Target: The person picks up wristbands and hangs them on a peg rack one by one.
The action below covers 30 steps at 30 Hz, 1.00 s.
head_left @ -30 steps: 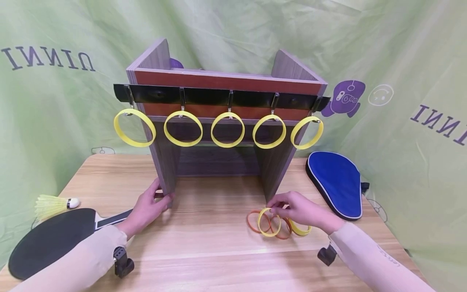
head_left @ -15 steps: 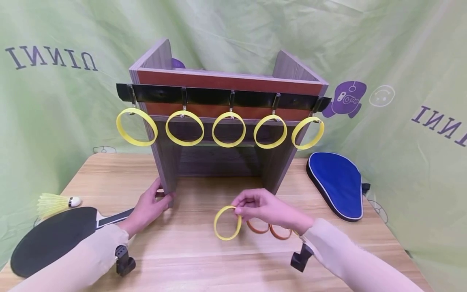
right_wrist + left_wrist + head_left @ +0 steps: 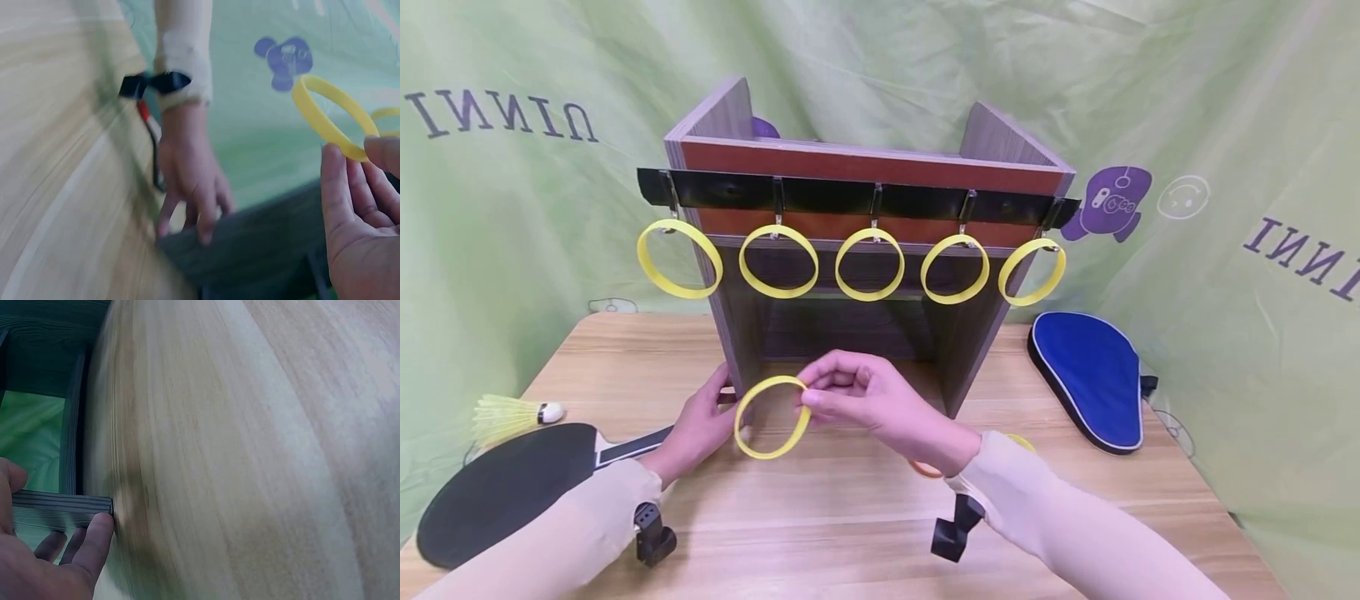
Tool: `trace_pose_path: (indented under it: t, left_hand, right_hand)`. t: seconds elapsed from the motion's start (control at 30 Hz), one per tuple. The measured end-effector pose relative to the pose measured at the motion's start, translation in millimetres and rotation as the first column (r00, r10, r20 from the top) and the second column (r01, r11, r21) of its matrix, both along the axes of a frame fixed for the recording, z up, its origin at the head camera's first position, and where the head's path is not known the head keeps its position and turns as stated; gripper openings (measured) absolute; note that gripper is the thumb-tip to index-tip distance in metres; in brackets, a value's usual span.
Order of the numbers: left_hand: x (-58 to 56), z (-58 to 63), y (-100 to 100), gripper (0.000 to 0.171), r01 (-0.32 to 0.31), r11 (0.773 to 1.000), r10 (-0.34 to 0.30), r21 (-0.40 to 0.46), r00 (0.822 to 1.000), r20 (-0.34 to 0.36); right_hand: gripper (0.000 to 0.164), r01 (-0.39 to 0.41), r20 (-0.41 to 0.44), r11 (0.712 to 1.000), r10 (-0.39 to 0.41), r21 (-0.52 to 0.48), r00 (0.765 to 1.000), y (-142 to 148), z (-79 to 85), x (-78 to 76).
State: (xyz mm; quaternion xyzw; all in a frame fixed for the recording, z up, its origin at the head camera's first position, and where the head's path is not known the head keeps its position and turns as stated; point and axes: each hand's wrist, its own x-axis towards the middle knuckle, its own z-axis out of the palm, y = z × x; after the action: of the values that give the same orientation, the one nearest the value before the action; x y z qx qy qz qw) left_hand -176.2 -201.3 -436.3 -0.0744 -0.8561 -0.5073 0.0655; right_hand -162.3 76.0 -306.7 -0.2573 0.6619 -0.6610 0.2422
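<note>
My right hand (image 3: 880, 408) pinches a yellow wristband (image 3: 740, 421) between thumb and fingers; it hangs upright in front of the left hand. The right wrist view shows the same wristband (image 3: 314, 117) at the fingertips. My left hand (image 3: 698, 427) grips the lower front edge of the wooden stand's left panel (image 3: 739, 333), with thumb and fingers on opposite sides in the left wrist view. Several yellow wristbands (image 3: 778, 293) hang singly from hooks on a black strip (image 3: 827, 193) across the stand's front. Under the right forearm, an orange wristband (image 3: 925, 472) and a yellow one (image 3: 1024, 442) show partly.
On the table's left lie a black table tennis bat (image 3: 512, 492) and a yellow shuttlecock (image 3: 508, 419). A blue bat case (image 3: 1086, 379) lies at the right. Green printed cloth (image 3: 1225, 100) hangs behind and beside the table.
My right hand has lifted the yellow wristband from the others on the table and carried it left and up. The left hand stays on the panel edge.
</note>
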Motion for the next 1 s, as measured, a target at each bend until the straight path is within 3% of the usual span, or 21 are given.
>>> trace_pose_path:
  t: [0.2, 0.47, 0.73, 1.0]
  left_hand:
    - [-2.3, -2.6, -0.4, 0.051, 0.009, 1.0, -0.01, -0.015, 0.999, -0.041]
    - [1.4, -0.2, 1.7, 0.058, -0.002, 1.0, 0.002, 0.0, 1.0, 0.007]
    - [-2.6, 3.3, 2.1, 0.051, 0.016, 1.0, -0.016, 0.026, 1.0, -0.006]
    - [-2.5, 1.5, 1.2, 0.05, 0.013, 1.0, -0.013, 0.025, 1.0, -0.005]
  right_hand:
    - [0.026, 0.04, -0.044, 0.996, -0.044, -0.08, 0.998, -27.2, 20.9, 4.1]
    - [0.026, 0.055, -0.044, 0.968, -0.067, -0.243, 0.997, -61.1, 46.5, 7.2]
    - [0.026, 0.135, 0.0, 0.908, -0.147, -0.396, 0.989, -87.5, 64.3, 5.9]
    - [0.02, 0.236, 0.096, 0.831, -0.218, -0.504, 0.971, -106.6, 69.0, 3.4]
